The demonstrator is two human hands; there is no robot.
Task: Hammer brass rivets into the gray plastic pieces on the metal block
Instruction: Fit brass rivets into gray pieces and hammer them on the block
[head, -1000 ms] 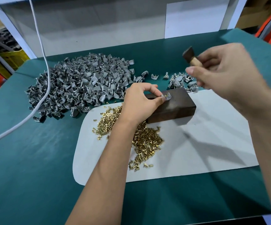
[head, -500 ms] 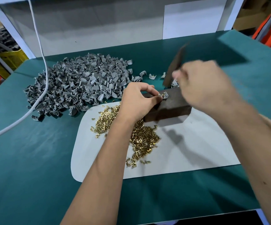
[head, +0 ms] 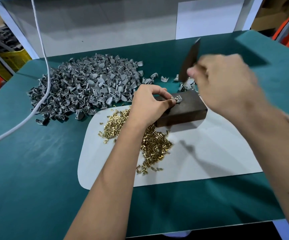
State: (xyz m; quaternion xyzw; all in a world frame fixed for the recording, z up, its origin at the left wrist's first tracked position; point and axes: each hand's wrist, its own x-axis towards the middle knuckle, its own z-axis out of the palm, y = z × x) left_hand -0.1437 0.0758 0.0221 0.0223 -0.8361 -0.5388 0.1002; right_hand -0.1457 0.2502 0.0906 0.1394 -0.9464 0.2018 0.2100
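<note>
A dark metal block (head: 187, 110) lies on a white mat (head: 209, 160). On its top sits one gray plastic piece (head: 179, 98) with a rivet in it. My left hand (head: 149, 104) pinches that piece at its left side. My right hand (head: 226, 82), blurred by motion, grips a hammer (head: 189, 60) whose dark head is raised above and behind the block. Loose brass rivets (head: 150, 141) are heaped on the mat under my left wrist. A big heap of gray plastic pieces (head: 86, 87) lies to the left on the green table.
A small cluster of gray pieces (head: 186, 85) sits just behind the block, with a few strays (head: 164, 78) to its left. A white cable (head: 41, 94) runs across the left heap. The white back panel (head: 105, 23) closes off the table's far edge.
My right hand swung the hammer down from the upper right toward the block and stays blurred just above it. My left hand kept hold of the piece on the block.
</note>
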